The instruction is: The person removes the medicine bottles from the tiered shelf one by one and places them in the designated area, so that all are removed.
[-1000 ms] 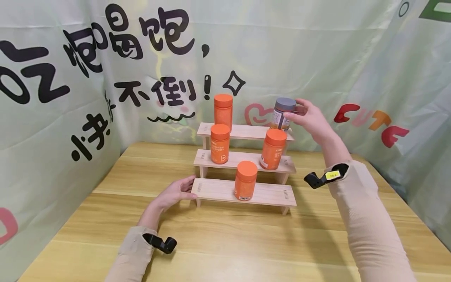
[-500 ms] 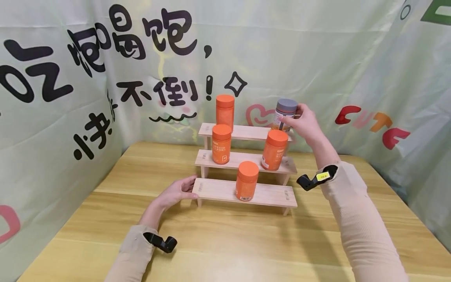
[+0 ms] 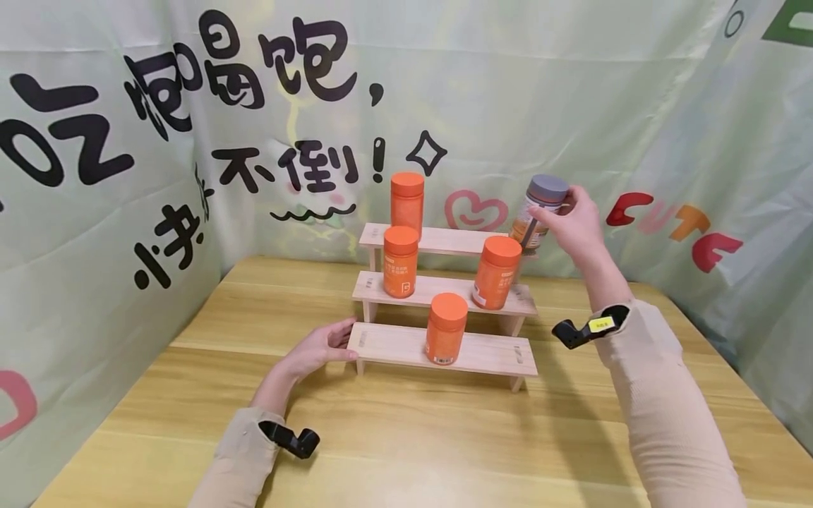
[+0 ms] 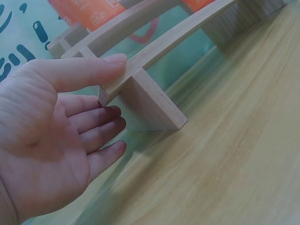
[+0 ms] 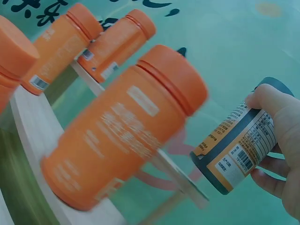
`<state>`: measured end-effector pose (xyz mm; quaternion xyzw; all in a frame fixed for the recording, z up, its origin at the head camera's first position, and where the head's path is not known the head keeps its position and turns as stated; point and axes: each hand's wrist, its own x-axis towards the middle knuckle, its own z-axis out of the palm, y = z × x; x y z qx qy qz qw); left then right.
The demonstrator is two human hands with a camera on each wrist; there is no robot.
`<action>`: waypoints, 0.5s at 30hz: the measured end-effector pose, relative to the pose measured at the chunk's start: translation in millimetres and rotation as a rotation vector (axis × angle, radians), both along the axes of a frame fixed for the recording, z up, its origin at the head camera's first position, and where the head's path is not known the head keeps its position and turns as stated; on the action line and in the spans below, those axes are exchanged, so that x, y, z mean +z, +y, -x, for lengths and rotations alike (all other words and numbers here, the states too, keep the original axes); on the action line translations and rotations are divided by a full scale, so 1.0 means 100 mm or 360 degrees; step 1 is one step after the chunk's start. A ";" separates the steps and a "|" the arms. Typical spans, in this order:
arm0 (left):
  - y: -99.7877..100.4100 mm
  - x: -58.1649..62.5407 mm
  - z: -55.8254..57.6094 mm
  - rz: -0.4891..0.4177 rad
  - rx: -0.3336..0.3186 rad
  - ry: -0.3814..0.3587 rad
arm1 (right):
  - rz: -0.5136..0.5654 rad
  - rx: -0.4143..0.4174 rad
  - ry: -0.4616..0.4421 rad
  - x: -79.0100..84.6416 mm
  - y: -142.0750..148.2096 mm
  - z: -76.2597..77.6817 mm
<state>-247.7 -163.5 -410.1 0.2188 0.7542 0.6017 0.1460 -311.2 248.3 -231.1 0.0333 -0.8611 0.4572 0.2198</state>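
Observation:
My right hand (image 3: 576, 224) grips a jar with a grey lid (image 3: 528, 224) near the right end of the top step. In the right wrist view this supplement jar (image 5: 236, 147) is tilted, its printed label and barcode showing, with thumb and fingers around it. At the lower left, my left hand (image 3: 317, 351) holds the end of the bottom step of a wooden three-tier stand (image 3: 394, 341). The left wrist view has the thumb lying on the board's corner, fingers beside and below it.
An orange jar (image 3: 447, 330) stands on the bottom step. Two more, a left jar (image 3: 400, 262) and a right jar (image 3: 497, 274), are on the middle step. Another orange jar (image 3: 407, 204) occupies the top step's left. Behind the wooden table (image 3: 406, 437) hangs a printed cloth (image 3: 540, 92).
The grey-lidded jar first shifts slightly with my right hand, then moves right and tips over the top step's right end. My left hand keeps its place on the stand.

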 end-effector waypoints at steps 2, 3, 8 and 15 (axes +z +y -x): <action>0.00 0.00 0.00 -0.0005 0.0005 0.0000 | -0.0003 -0.0033 -0.0003 0.03 0.08 -0.04; 0.00 0.00 0.00 -0.0004 0.0008 0.0004 | -0.0002 -0.0042 -0.0001 0.05 0.12 -0.05; -0.02 0.00 0.01 -0.0009 0.0007 0.0015 | -0.0049 -0.0104 0.0004 0.04 0.38 -0.12; 0.01 0.00 0.02 -0.0008 -0.0017 0.0009 | -0.0122 -0.0189 -0.0076 -0.17 0.78 -0.28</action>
